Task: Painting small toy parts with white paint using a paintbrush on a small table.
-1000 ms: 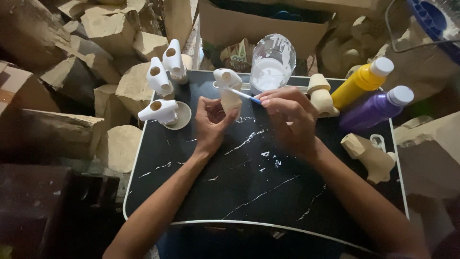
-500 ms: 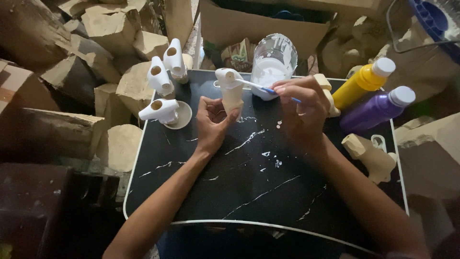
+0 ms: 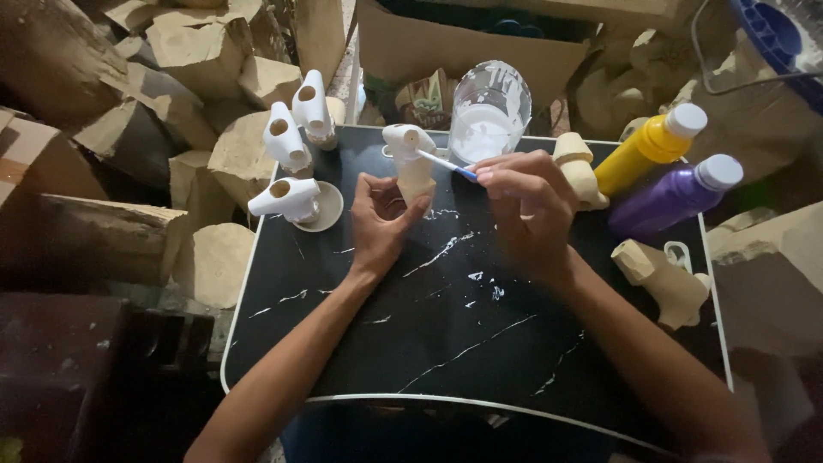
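My left hand [image 3: 380,219] grips the unpainted base of a small wooden figure [image 3: 410,161] whose top is painted white. My right hand [image 3: 525,206] holds a thin blue-handled brush [image 3: 446,163], its tip touching the white top of the figure. Both hands are over the far part of a black marbled tray table [image 3: 446,343]. Just behind them stands a clear cup of white paint [image 3: 489,116].
Three white-painted figures [image 3: 291,150] stand at the table's far left, one on a round lid. Unpainted wooden figures [image 3: 576,167] [image 3: 664,279] sit on the right beside a yellow bottle [image 3: 651,146] and a purple bottle [image 3: 677,193]. Rough wood blocks [image 3: 137,129] pile up on the left.
My right hand drew the brush back from the paint cup to the figure's top. My left hand kept holding the figure in about the same place.
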